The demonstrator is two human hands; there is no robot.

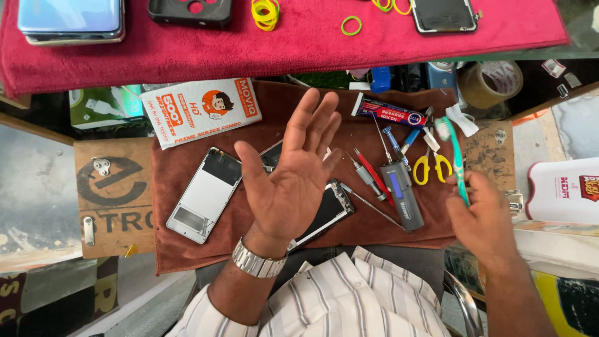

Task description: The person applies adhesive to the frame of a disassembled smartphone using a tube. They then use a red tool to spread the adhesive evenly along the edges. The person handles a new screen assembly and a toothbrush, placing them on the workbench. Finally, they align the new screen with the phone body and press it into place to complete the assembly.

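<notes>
Toothbrush (454, 156) beyond brown mat's (187, 249) edge

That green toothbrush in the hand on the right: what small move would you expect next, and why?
Probably the right hand brings the green toothbrush down to the opened phone on the brown cloth. The brush is raised, bristles up, while the left hand hovers open and empty above that phone.

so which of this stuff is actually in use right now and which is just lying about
In use:
right hand holding the teal toothbrush
left hand raised open, empty, above the opened phone

Lying about:
yellow scissors
glue tube
tape roll
rubber bands
white back panel
</notes>
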